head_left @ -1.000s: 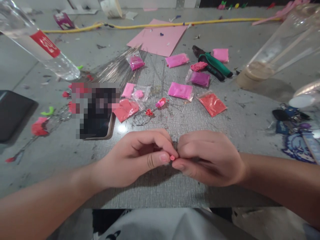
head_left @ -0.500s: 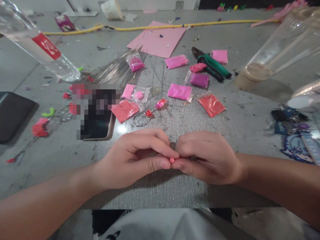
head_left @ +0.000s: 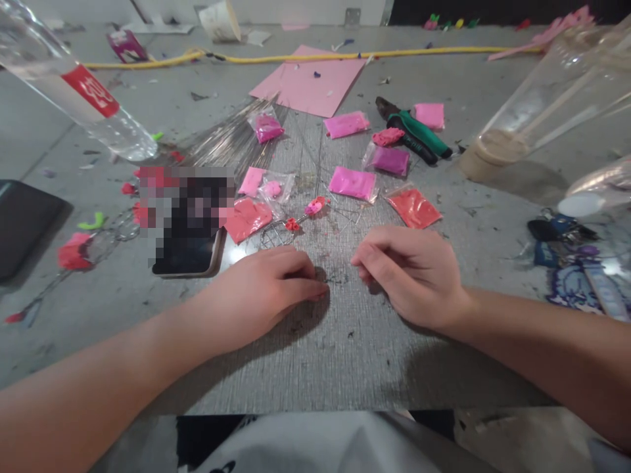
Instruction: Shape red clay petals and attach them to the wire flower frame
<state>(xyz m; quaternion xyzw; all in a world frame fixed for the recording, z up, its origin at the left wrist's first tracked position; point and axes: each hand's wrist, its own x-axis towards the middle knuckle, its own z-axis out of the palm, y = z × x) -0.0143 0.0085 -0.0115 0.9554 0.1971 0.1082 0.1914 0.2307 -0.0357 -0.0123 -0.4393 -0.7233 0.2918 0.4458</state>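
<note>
My left hand [head_left: 266, 289] lies on the grey table [head_left: 345, 355] with its fingers curled and its fingertips pressed down. My right hand [head_left: 414, 276] rests a short gap to the right, fingers curled in a loose pinch. The small pink clay bit from before does not show in either hand. Just beyond my hands lies a thin wire piece with pink and red clay buds [head_left: 302, 213]. Around it are small bags of clay: a pink one [head_left: 352, 182], a red one [head_left: 413, 208] and another red one [head_left: 246, 219].
A phone [head_left: 190, 255] lies left of my left hand. Green-handled pliers [head_left: 417, 135], a bundle of thin wires [head_left: 227, 138] and pink paper [head_left: 310, 82] lie farther back. A clear bottle [head_left: 73, 92] stands at far left, a plastic cup [head_left: 542, 98] and keys [head_left: 562, 230] at right.
My hands were together, pinching a small pink clay bit between the fingertips. They have drawn apart and moved forward onto the table, and the bit is out of sight.
</note>
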